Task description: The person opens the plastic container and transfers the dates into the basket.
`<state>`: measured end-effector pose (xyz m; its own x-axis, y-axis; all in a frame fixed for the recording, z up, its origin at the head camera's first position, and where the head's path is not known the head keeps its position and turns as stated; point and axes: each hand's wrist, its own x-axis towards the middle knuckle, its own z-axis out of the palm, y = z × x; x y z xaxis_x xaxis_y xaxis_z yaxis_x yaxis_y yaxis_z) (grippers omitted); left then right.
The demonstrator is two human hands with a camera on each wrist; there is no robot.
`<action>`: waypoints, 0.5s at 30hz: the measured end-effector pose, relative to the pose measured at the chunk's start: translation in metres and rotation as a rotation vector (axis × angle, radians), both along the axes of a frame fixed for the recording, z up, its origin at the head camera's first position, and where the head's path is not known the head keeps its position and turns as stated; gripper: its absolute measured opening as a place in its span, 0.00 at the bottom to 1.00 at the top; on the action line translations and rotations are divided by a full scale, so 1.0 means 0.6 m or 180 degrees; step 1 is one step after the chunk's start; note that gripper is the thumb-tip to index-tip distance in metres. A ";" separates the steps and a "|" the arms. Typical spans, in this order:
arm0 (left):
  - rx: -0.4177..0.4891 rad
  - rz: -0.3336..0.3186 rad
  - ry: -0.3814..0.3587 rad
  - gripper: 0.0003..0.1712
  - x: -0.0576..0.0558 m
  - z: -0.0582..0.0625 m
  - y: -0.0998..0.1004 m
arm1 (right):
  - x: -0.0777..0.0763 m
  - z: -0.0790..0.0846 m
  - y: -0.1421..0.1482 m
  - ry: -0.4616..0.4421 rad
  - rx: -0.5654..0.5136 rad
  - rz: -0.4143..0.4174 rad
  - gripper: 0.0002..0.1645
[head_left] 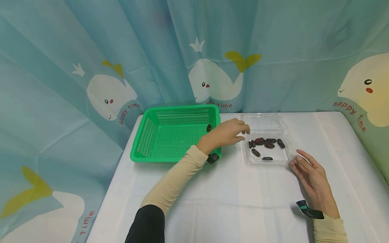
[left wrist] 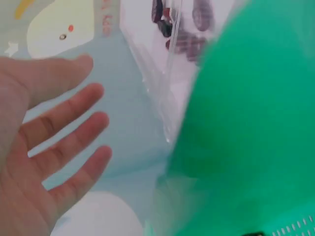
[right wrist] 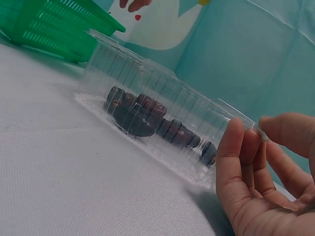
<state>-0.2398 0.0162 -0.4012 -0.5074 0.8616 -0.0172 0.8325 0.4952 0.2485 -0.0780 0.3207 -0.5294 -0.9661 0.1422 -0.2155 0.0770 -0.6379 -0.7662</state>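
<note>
A clear plastic container (head_left: 279, 153) with its lid (head_left: 260, 122) folded back holds several dark brown dates (head_left: 269, 145). My right hand (head_left: 314, 179) pinches the container's rim at the near right corner, thumb against fingertips, as the right wrist view shows. To the left of the container, my left hand (head_left: 228, 132) hovers beyond the right rim of a green basket (head_left: 152, 160). Nothing is in this hand; in the left wrist view its fingers are spread and relaxed. One date (head_left: 208, 128) is in the basket at its right side, partly beside the left wrist.
Basket and container stand side by side on a white-covered table (head_left: 218, 195). Behind them hangs a blue curtain (head_left: 164, 67) with whale prints, close to the table's back edge. The left forearm crosses the basket's front right corner.
</note>
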 end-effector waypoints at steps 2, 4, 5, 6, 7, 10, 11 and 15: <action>-0.0049 -0.0111 -0.0045 0.13 0.000 -0.003 0.012 | 0.000 0.000 0.000 0.0007 0.0005 0.0002 0.20; -0.0101 -0.0178 -0.0087 0.14 0.000 -0.006 0.025 | -0.001 -0.001 0.000 0.0010 0.0019 0.0000 0.20; -0.0131 -0.0202 -0.0097 0.14 0.001 -0.006 0.032 | -0.001 -0.001 0.000 0.0008 0.0027 0.0001 0.21; -0.0166 -0.0226 -0.0106 0.14 0.002 -0.007 0.038 | -0.001 -0.002 0.001 0.0003 0.0041 -0.0001 0.21; -0.0181 -0.0252 -0.0112 0.15 0.002 -0.009 0.044 | -0.001 -0.002 0.001 -0.0002 0.0054 -0.0002 0.21; -0.0217 -0.0328 -0.0113 0.15 0.004 -0.013 0.061 | -0.001 -0.002 0.001 -0.0025 0.0085 -0.0014 0.21; -0.0227 -0.0348 -0.0118 0.15 0.005 -0.014 0.066 | -0.001 -0.002 0.001 -0.0031 0.0083 -0.0016 0.21; -0.0231 -0.0441 -0.0123 0.16 0.009 -0.019 0.083 | -0.001 -0.001 0.002 -0.0054 0.0066 -0.0027 0.20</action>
<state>-0.2341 0.0658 -0.4127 -0.3814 0.9190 -0.0993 0.8846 0.3941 0.2495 -0.0784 0.3220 -0.5300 -0.9611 0.1551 -0.2287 0.0847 -0.6225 -0.7780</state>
